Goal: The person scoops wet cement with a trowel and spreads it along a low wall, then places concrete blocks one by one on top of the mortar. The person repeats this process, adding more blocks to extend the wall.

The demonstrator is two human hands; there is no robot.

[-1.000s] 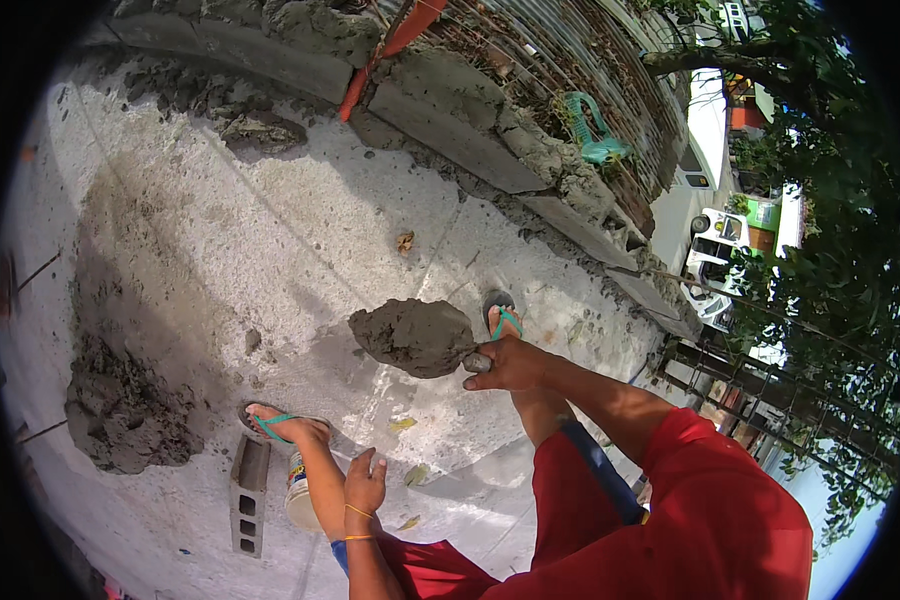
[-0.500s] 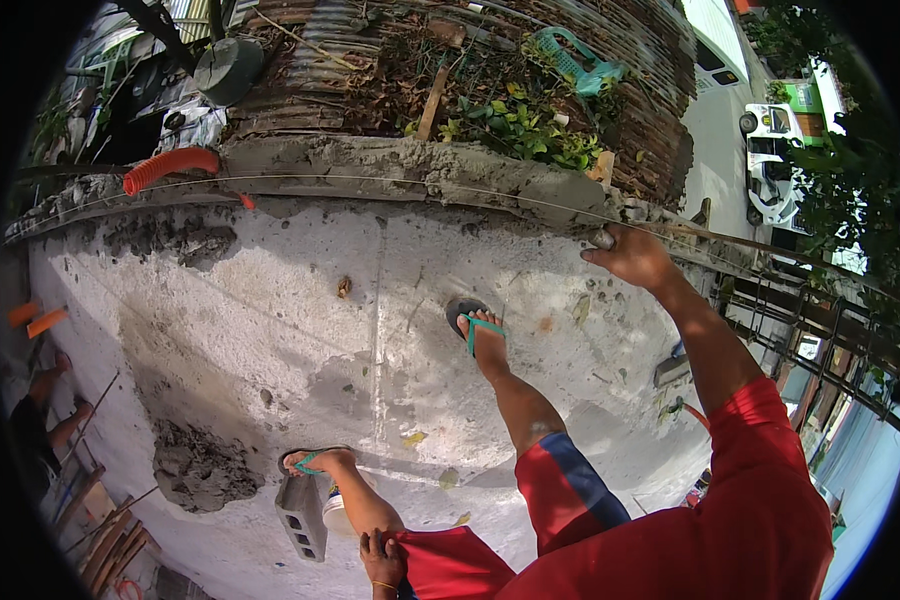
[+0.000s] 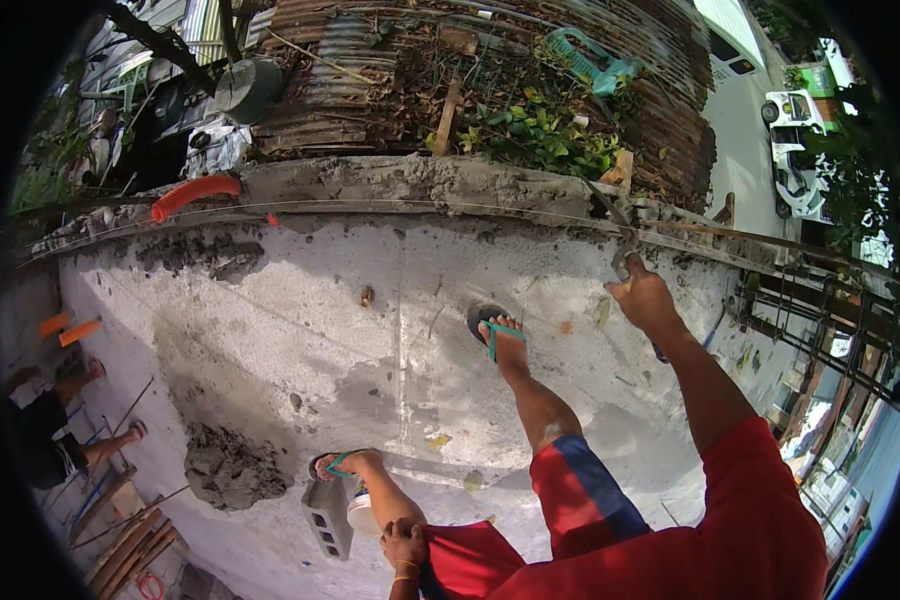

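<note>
My right hand is closed round the handle of a trowel. Its narrow blade points away from me, over the right part of a rough grey mortar ledge. A thin string runs along the near side of the ledge. My left hand rests on my bent left knee at the hem of my red shorts, fingers lying over it and holding no tool.
My left foot stands on a hollow block beside a white bucket. A mortar heap lies at left. An orange corrugated hose sticks out over the ledge. Another person's legs show at far left; steel bars stand at right.
The view has shifted slightly, so the scene sits lower and further right. My right hand has turned, and the trowel blade now shows over the ledge. My left hand stays on the knee.
</note>
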